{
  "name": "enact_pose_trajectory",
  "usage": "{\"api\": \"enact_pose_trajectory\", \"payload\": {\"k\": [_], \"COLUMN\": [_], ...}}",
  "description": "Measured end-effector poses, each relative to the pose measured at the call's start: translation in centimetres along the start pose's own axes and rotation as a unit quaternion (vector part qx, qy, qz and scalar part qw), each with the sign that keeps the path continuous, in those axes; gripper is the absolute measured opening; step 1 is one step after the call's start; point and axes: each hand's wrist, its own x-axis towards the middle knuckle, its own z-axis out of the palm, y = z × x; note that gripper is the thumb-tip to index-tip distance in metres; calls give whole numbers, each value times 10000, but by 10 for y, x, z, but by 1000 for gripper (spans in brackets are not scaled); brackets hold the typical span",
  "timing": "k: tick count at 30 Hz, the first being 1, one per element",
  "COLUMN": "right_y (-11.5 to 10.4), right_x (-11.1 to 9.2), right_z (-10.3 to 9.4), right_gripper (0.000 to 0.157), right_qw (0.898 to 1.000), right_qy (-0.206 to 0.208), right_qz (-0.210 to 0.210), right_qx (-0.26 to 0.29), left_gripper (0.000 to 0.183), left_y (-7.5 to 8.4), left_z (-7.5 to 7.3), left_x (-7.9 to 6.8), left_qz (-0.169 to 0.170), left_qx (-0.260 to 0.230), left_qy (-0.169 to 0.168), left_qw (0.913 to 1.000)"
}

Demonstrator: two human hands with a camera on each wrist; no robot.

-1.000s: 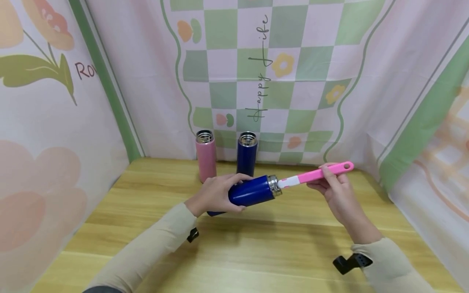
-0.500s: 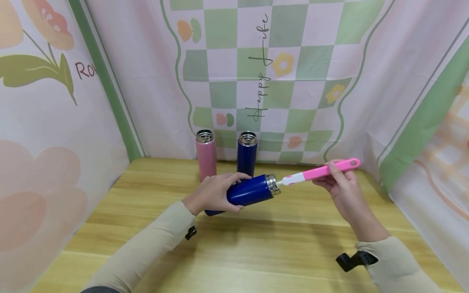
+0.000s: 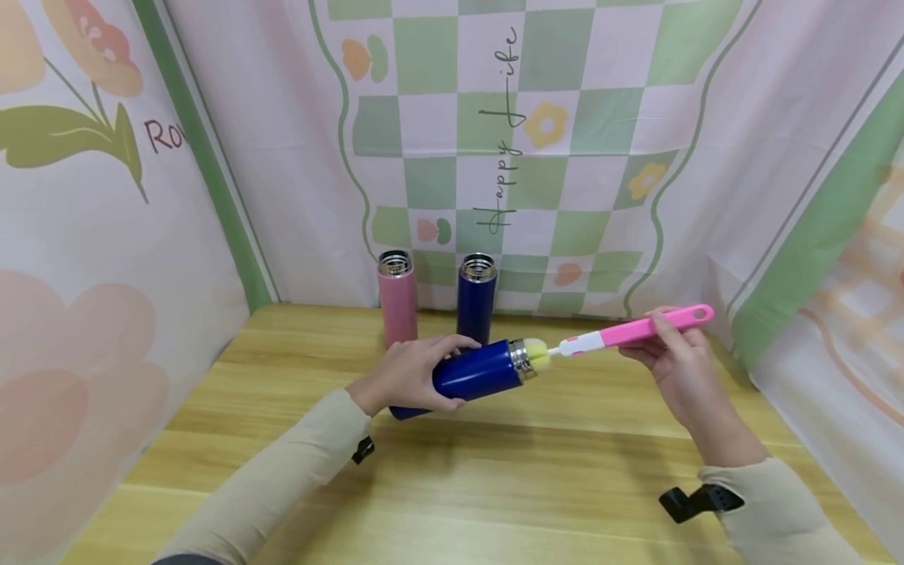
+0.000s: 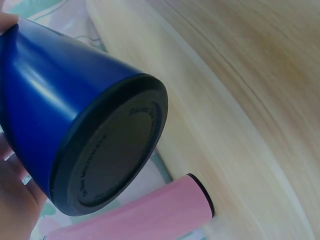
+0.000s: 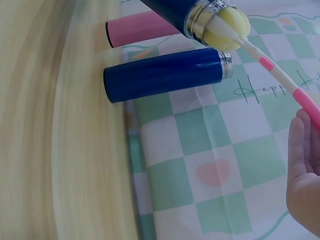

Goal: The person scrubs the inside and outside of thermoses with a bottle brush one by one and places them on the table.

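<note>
My left hand (image 3: 417, 373) grips a blue thermos bottle (image 3: 480, 370) round its body, tilted with its steel mouth up to the right. The bottle's dark base (image 4: 112, 147) faces the left wrist camera. In my right hand (image 3: 678, 365) is a bottle brush (image 3: 628, 333), held by its pink handle between thumb and fingers. Its yellow sponge head (image 5: 227, 29) bulges out of the bottle's mouth, partly still inside. The white shaft runs from the sponge to the handle.
Behind the hands, a pink thermos bottle (image 3: 399, 310) and a second blue thermos bottle (image 3: 476, 302) stand uncapped near the back of the wooden table (image 3: 452, 486). A checkered cloth (image 3: 551, 180) hangs behind them.
My right hand has drawn the bottle brush up and to the right, and its yellow sponge now shows at the mouth. The held thermos bottle has shifted slightly left.
</note>
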Motion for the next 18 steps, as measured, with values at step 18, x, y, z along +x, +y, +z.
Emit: {"api": "enact_pose_trajectory", "payload": {"k": [18], "right_y": [-20], "right_x": [0], "right_z": [-22], "right_gripper": [17], "right_qw": [9975], "right_qy": [155], "right_qz": [-50], "right_qx": [690], "left_gripper": [79], "left_y": [3], "left_z": [-7], "left_x": [-4], "left_qz": [149], "left_qx": [-119], "left_qy": [-24], "left_qw": [9998]}}
